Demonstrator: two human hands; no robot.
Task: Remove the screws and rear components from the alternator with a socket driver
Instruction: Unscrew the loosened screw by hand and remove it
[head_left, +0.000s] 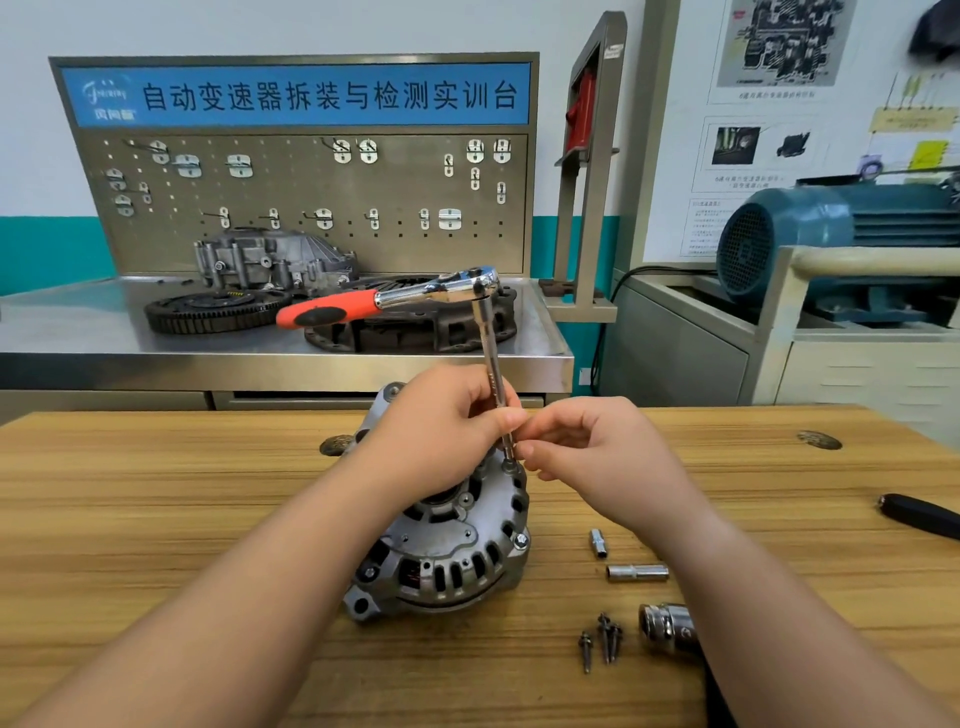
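Observation:
A grey alternator (447, 551) sits rear-side up on the wooden table (156, 478). A ratchet socket driver (441, 293) with a red and black handle stands upright on a long extension bar, its tip on a screw at the alternator's far right rim. My left hand (441, 436) grips the extension bar from the left. My right hand (592, 457) pinches the bar's lower end just above the screw. Three removed screws (602, 639) lie on the table to the right of the alternator.
Two small sockets (598, 543) (638, 572) and a larger chrome socket (667, 626) lie right of the alternator. A black tool handle (919, 514) rests at the right edge. Behind stands a steel bench (104, 332) with a flywheel, clutch parts and a pegboard.

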